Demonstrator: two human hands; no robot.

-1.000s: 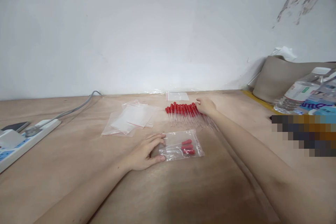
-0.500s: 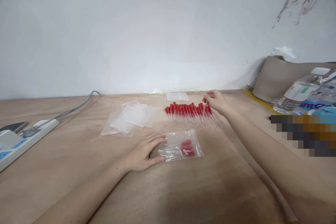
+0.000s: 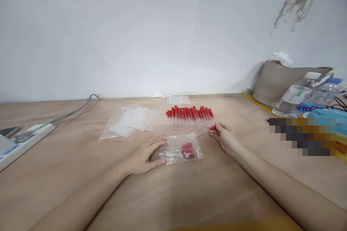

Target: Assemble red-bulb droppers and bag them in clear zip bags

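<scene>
My left hand (image 3: 145,153) lies flat on the left end of a clear zip bag (image 3: 181,148) that holds three red-bulbed droppers. My right hand (image 3: 225,137) pinches one dropper (image 3: 208,129) by its red bulb, its glass tip pointing left toward the bag's upper right corner. Just behind, a row of several red-bulbed droppers (image 3: 189,116) lies on the wooden table (image 3: 189,195).
Empty zip bags (image 3: 130,123) lie left of the row, one more (image 3: 179,99) by the wall. A white power strip (image 3: 18,140) with a grey cable sits far left. A beige bag (image 3: 276,81) and water bottles (image 3: 300,95) stand at the right.
My right hand picked one dropper from the right end of the row and carried it toward me, down beside the bag. My left hand stayed on the bag.
</scene>
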